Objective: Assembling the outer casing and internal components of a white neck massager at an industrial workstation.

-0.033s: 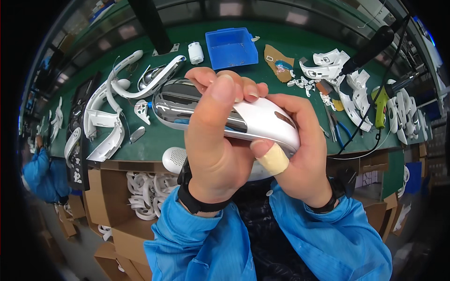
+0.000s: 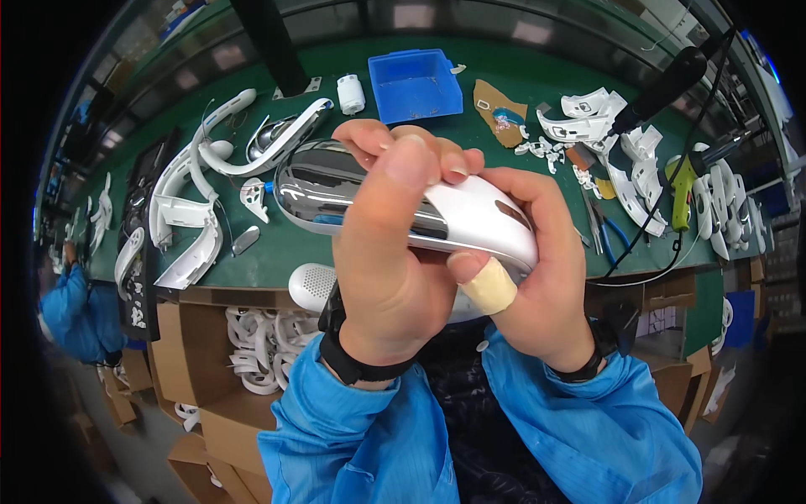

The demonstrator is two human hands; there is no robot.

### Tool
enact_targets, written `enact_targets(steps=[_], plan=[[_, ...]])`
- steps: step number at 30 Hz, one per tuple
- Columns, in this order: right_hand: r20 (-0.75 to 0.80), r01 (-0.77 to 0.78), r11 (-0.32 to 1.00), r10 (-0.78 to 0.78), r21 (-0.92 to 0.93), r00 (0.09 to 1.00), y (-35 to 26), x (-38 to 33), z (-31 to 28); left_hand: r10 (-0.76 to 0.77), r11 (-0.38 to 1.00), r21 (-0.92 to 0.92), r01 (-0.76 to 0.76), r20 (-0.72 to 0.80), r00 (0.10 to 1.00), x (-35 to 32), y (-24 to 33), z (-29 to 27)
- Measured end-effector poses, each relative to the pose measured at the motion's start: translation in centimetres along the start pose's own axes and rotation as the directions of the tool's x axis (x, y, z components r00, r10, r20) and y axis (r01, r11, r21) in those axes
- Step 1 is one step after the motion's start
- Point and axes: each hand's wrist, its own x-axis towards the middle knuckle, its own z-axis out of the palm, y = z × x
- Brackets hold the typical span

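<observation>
Both hands hold a smooth, elongated rounded housing (image 2: 315, 185), mirror-chrome at its left part and white at its right, above the near edge of the bench. My left hand (image 2: 382, 235) is closed round its middle, the thumb lying over the seam between chrome and white. Around the white end curls my right hand (image 2: 546, 269), its thumb, wrapped in pale yellow tape, pressing the near side. The underside is hidden by the palms. Beside my left wrist shows a white rounded part with small holes (image 2: 312, 286).
Curved white shells (image 2: 189, 214) lie on the green bench (image 2: 336, 76) at left. A blue tray (image 2: 417, 92) stands at the back. To the right are white covers (image 2: 588, 118), pliers (image 2: 606, 227) and a green-handled power screwdriver (image 2: 682, 193). A carton (image 2: 180, 353) of white rings stands below; a co-worker's blue sleeve (image 2: 75, 307) shows far left.
My left thumb has slid slightly to the right across the housing, toward its white part. The right hand keeps the same grip.
</observation>
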Motion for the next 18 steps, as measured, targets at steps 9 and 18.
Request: enact_targets(steps=[9,18], plan=[[0.028,-0.019,0.995,0.017,0.094,0.999,0.6,-0.1,0.0,0.070,0.994,0.075,-0.074,0.051,0.996,-0.2,-0.9,-0.7],[0.117,-0.177,0.971,0.159,0.163,0.980,1.0,-0.4,-1.0,0.034,0.998,-0.053,-0.034,-0.006,0.999,1.6,1.2,-1.3]])
